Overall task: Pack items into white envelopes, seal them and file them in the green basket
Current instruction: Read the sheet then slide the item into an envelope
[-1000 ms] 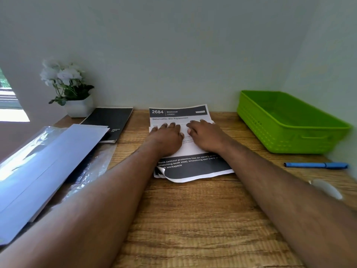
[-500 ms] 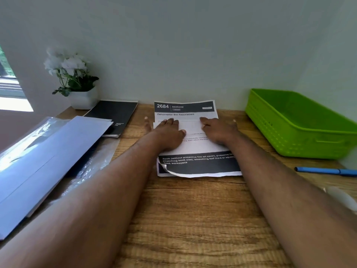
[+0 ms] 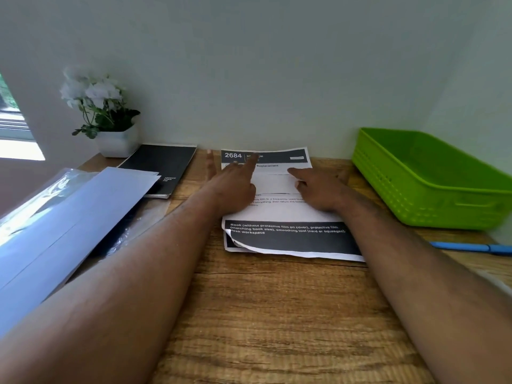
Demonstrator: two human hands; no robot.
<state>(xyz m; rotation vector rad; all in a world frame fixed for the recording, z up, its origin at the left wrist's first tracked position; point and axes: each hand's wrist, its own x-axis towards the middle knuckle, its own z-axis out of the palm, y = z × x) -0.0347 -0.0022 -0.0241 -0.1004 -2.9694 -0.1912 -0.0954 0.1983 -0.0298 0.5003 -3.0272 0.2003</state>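
Observation:
Printed sheets (image 3: 285, 217) with black bands and the number 2684 lie in the middle of the wooden desk (image 3: 277, 314), their lower left corner curled up. My left hand (image 3: 232, 181) lies flat on their upper left part, fingers spread and reaching over the left edge. My right hand (image 3: 318, 189) rests flat on the right part, fingers straight. White envelopes (image 3: 63, 225) lie stacked at the left on clear plastic. The green basket (image 3: 432, 176) stands at the right with nothing visible inside.
A black notepad (image 3: 163, 167) lies at the back left beside a white pot of white flowers (image 3: 108, 120). A blue pen (image 3: 471, 248) lies at the right edge below the basket. The wall runs close behind the desk.
Both hands slid apart and farther up the sheets; the left fingers spread toward the header and past the left edge. The view shifted slightly.

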